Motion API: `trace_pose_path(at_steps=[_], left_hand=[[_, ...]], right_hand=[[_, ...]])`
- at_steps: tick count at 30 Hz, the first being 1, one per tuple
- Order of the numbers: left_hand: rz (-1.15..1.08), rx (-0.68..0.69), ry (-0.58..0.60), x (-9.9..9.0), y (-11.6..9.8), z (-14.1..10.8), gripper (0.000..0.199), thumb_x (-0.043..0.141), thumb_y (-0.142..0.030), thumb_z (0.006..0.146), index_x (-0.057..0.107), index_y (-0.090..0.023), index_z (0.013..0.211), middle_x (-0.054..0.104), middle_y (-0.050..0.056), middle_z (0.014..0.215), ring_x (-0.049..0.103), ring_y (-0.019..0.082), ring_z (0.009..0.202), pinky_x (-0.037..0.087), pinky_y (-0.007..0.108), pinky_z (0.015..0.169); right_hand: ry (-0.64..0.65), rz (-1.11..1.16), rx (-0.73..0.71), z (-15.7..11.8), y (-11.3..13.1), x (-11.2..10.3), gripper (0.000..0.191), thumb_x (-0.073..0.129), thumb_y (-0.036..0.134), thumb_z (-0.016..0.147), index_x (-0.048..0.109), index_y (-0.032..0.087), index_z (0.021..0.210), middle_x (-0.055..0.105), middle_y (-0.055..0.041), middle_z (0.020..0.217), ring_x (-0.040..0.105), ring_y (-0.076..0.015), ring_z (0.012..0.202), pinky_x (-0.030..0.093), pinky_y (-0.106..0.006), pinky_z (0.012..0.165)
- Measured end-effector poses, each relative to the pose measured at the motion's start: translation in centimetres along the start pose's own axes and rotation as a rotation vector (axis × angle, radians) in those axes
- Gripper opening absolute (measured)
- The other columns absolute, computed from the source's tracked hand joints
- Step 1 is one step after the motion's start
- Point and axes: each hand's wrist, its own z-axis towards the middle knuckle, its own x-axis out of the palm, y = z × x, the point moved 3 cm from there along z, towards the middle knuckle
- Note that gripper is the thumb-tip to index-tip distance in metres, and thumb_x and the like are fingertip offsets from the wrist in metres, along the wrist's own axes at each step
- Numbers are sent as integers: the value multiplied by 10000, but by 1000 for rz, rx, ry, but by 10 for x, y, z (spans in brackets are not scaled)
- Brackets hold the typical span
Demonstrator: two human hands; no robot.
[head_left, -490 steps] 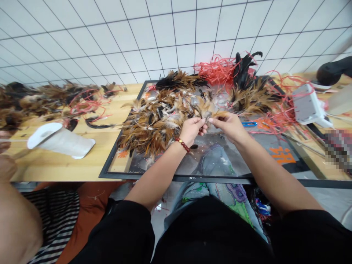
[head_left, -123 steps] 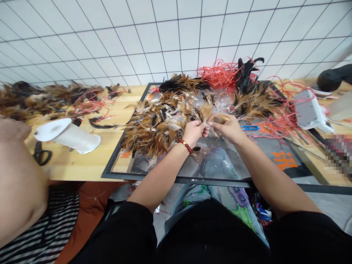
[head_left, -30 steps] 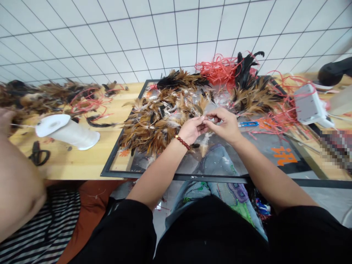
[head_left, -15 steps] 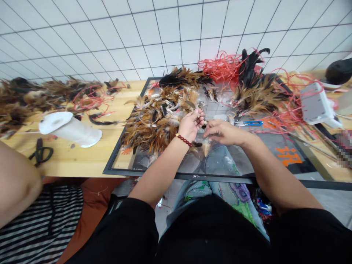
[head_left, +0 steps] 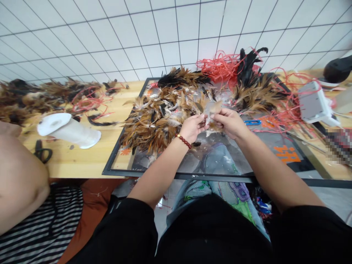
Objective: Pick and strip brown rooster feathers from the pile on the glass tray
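My left hand (head_left: 193, 127), with a red bead bracelet at the wrist, and my right hand (head_left: 229, 122) meet over a black-framed glass panel (head_left: 176, 176). Both pinch a small bunch of tan feathers (head_left: 212, 109) between the fingertips, held just above the glass. A big heap of brown and black feathers (head_left: 156, 117) lies right beside my left hand. A second feather heap (head_left: 257, 96) lies beyond my right hand, tangled with red string (head_left: 220, 68). Blue thread snips (head_left: 252, 122) rest on the glass just right of my right hand.
A white thread cone (head_left: 68, 130) lies on the wooden table (head_left: 82, 161) at the left, with black scissors (head_left: 41, 152) and more feathers (head_left: 41, 99) behind. Another person's arm (head_left: 19, 183) is at the left edge. A white box (head_left: 315, 102) sits at the right.
Half a second ago my hands were apart, the right one low over the glass. They have come together again and lifted a small tan feather bunch between them.
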Motion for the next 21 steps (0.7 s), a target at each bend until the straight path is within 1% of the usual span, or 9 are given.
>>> trace_pose_path(at_steps=[2,5,7,10,12,14,18,19,21], left_hand=[[44,-47,29,2,2,-1,103,606,-141,894,635,-115,799,679,45,692,647,109,652,514,267,744],[84,-80,64,4,4,-3,84,633,-166,884,633,-113,820,684,47,696,643,105,640,503,240,683],[113,-78,86,5,4,-3,120,642,-179,882,615,-115,784,644,21,644,594,82,566,468,212,598],[134,-56,118,5,5,-3,213,608,-170,902,555,-125,700,539,-26,561,484,48,470,389,185,502],[133,-40,129,4,5,-3,220,588,-161,912,552,-123,699,501,-38,548,448,40,459,367,177,486],[151,-44,157,4,5,-3,187,608,-176,904,585,-111,730,494,-39,552,438,37,459,357,175,484],[226,-111,267,8,6,-7,151,650,-197,879,639,-89,773,512,-29,561,443,40,461,352,180,485],[225,-108,273,8,5,-7,151,638,-188,885,639,-89,770,513,-28,558,445,42,462,351,181,485],[166,-51,221,7,1,-6,155,614,-168,897,627,-101,758,506,-35,554,451,41,469,354,178,490]], right_hand=[[-37,-8,-72,0,2,0,287,808,350,558,614,177,680,543,52,578,395,-52,487,294,-211,454],[-81,-52,-129,0,2,0,254,784,344,579,607,181,660,526,51,576,412,-66,517,309,-224,480],[-103,-75,-150,0,2,-1,238,771,325,582,591,181,641,516,51,572,414,-68,528,311,-225,492],[-91,-32,-113,1,-1,-1,265,761,328,583,537,191,622,472,62,542,357,-56,485,267,-224,464],[-76,17,-81,2,-2,-2,294,757,342,585,501,203,622,410,80,507,300,-48,446,221,-226,440],[-80,21,-98,2,-2,-3,301,754,346,587,489,208,624,386,84,500,282,-46,433,204,-229,435],[-92,-65,-157,4,-2,-4,272,745,354,611,519,208,650,443,66,532,325,-58,450,226,-233,446],[-92,-84,-167,5,-3,-5,265,737,366,630,527,209,664,443,66,532,332,-63,452,235,-235,451],[-113,-132,-213,7,-4,-8,248,715,390,676,546,210,694,443,65,536,352,-73,467,269,-239,471]])
